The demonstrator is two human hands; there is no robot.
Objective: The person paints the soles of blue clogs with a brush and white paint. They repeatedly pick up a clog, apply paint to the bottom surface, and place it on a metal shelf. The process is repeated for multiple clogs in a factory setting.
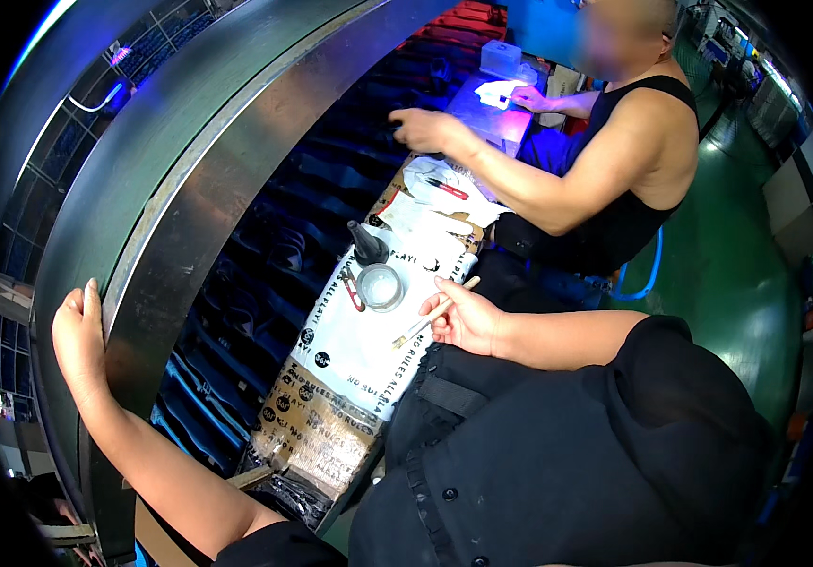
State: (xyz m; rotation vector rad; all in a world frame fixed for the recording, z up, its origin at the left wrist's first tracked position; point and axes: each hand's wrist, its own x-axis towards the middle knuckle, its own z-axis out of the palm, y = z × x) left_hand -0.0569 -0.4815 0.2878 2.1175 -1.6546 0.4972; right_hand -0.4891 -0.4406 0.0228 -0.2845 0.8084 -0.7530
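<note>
My right hand [468, 319] holds a slim pale-handled brush [416, 331] in its fingers, the tip pointing down over a white printed sheet [345, 331]. Left of it on the sheet stands a round clear jar [380, 287] with pale contents. A dark bottle with a narrow spout [367, 244] is just behind the jar, and a small red-and-dark tool [352, 289] lies beside it. My left hand [80, 331] rests far to the left on the edge of a green conveyor belt [132, 217], thumb apart and the other fingers bent; it holds nothing I can see.
A metal side rail [227, 161] curves along the belt. Below it lie rows of dark blue garments [265, 227]. A co-worker [605, 161] sits at the far right, hands near a violet-lit board. White cloths [440, 184] with another red tool lie between us.
</note>
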